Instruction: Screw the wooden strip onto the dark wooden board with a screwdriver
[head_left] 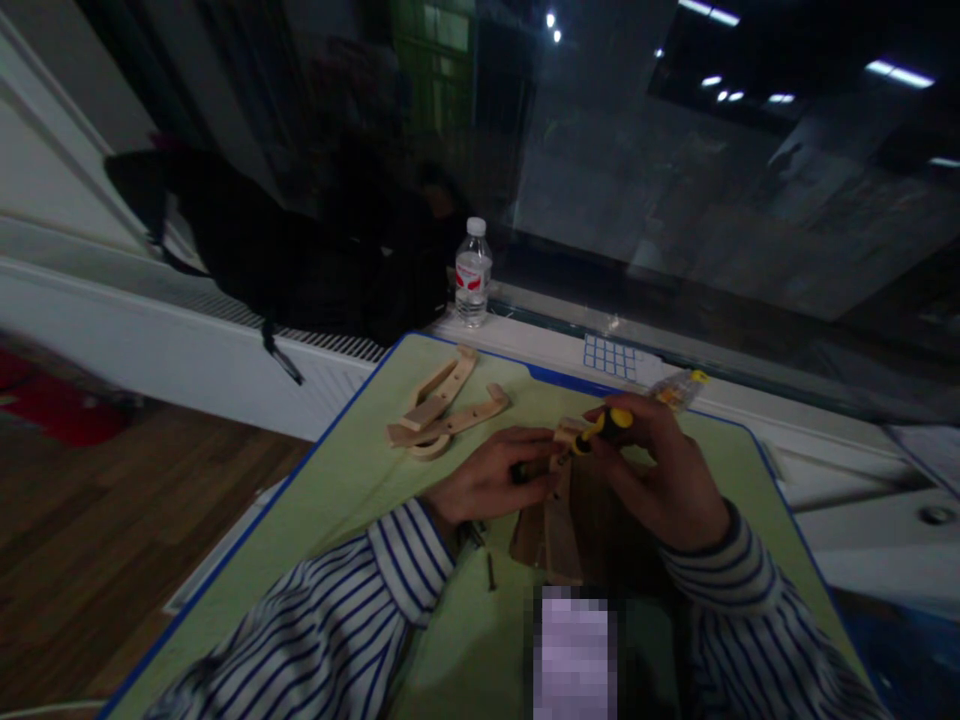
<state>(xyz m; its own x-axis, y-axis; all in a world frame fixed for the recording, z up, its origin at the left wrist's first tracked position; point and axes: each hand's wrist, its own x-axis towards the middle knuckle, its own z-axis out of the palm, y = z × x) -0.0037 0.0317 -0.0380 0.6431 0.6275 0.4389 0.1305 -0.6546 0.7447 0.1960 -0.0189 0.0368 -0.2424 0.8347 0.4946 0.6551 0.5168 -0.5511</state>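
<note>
My right hand (660,470) is closed round a yellow and black screwdriver (616,420), which slants down to the left toward a pale wooden piece (561,530). The screwdriver's tip is too small to make out. With its fingers closed on the upper part of that wooden piece, my left hand (499,475) steadies it on the table. A small dark thing shows between the left fingers, its kind unclear. Below the left wrist lies a screw (491,572), with more small metal parts (474,535) beside it.
More shaped wooden parts (450,405) lie at the far left of the green table (367,470). A water bottle (473,275) and a black bag (300,250) rest on the sill. A clear bag (679,388) lies at the back edge. A blurred-out phone-like patch (575,655) is near me.
</note>
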